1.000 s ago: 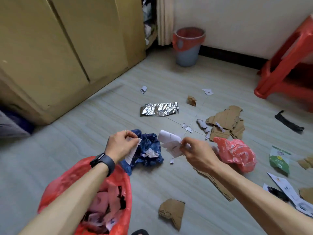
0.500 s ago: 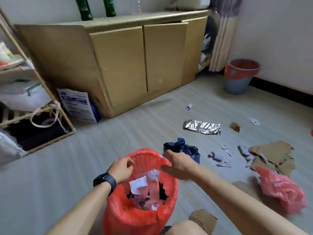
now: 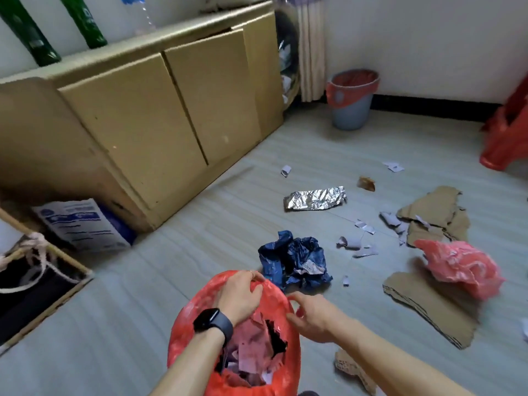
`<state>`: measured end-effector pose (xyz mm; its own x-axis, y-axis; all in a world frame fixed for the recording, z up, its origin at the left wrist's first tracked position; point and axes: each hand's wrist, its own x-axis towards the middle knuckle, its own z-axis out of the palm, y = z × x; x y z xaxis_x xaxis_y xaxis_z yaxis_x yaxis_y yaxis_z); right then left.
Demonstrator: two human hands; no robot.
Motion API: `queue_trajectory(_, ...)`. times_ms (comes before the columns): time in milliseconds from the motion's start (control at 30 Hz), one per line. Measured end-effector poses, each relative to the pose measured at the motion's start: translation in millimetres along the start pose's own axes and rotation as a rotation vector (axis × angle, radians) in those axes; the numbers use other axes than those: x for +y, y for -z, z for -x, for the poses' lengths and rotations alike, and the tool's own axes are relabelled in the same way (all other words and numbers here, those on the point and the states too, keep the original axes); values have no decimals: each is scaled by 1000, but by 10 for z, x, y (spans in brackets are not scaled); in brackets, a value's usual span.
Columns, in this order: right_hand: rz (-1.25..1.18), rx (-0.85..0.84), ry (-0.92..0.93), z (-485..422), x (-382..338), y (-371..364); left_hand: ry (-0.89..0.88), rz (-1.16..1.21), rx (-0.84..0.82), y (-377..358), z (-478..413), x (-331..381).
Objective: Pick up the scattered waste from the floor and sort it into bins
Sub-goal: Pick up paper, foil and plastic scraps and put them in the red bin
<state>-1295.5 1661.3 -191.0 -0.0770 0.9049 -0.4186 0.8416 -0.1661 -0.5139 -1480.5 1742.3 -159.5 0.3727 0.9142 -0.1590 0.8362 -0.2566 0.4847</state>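
The red-lined bin (image 3: 200,318) stood at the near edge of the view and held torn paper scraps (image 3: 251,358). The left hand (image 3: 238,295) lay on the far rim of the bin with its fingers curled over the liner. Whether they clamped the liner could not be determined. The right hand (image 3: 310,315) hovered just beside the right rim with its fingers loosely bent, and it held nothing.

Change noted: one second earlier each hand pinched a white paper scrap. Neither hand showed paper at this moment, and pale scraps lay inside the bin. Judgement: the paper load was deposited, and one pick-and-sort cycle was complete.

Remaining waste, referenced to the bin:
- A crumpled blue bag (image 3: 294,261) lay just beyond the far rim.
- Loose paper bits (image 3: 357,245) lay beyond and to the right.
- A foil sheet (image 3: 315,198) lay farther beyond.
- A pink plastic bag (image 3: 460,264) lay to the right, resting on a cardboard sheet (image 3: 428,310).
- A second bin (image 3: 353,101) stood well apart, against the far wall.

Judgement: most of the sorting remained. The blue bag was the nearest candidate for the next pickup.
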Motion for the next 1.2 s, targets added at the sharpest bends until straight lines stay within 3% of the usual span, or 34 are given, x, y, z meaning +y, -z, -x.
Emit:
queue_trajectory(133, 176, 35, -82, -244, 374, 418, -83, -120, -77, -117, -473, 263)
queue_trajectory(333, 454, -49, -190, -537, 1352, 794, -78, -289, -277, -650, -1307, 535)
queue_trajectory(533, 231, -127, -364, -753, 2414, 437, -53, -489, -474, -1497, -1745, 809)
queue_trajectory(800, -1, 119, -292, -1316, 2656, -71, -13, -673, -559, -2295, -1986, 635)
queue_trajectory(1100, -79, 181, -190, -1542, 2849, -199, -94, -634, -458, -2506, -2069, 396)
queue_trajectory(1200, -65, 382, -256, -1658, 3095, 100, -78, -604, -442, -2529, -2061, 371)
